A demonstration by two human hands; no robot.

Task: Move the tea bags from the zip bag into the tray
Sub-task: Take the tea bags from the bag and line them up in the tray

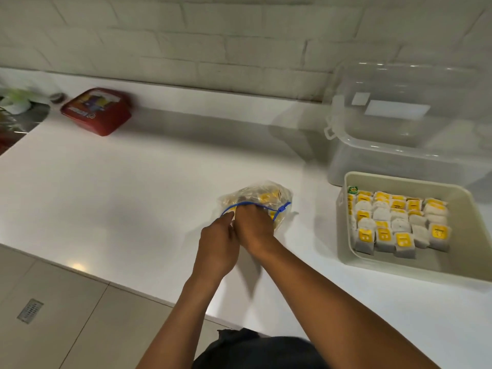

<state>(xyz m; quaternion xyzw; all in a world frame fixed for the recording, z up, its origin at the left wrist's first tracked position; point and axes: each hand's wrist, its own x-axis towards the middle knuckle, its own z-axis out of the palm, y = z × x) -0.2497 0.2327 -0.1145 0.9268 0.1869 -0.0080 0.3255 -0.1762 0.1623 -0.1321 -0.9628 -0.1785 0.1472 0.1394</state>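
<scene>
The zip bag [255, 199] lies mid-tabletop [119, 187], both hands at its blue-zippered mouth: left hand [217, 243] pinching the rim, right hand [254, 227] seemingly reaching inside, fingers hidden. Tea bags [399, 222] fill the tray [343, 235] to the right.

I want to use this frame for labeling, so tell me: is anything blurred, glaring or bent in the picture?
Head view: the red box and wall tiles are soft with motion blur, and so is the clear bin; the tea bags in the tray stay fairly sharp. A small glare spot sits on the counter edge. Wide-angle bending curves the counter line. Both hands cast a shadow under the wrists.
</scene>
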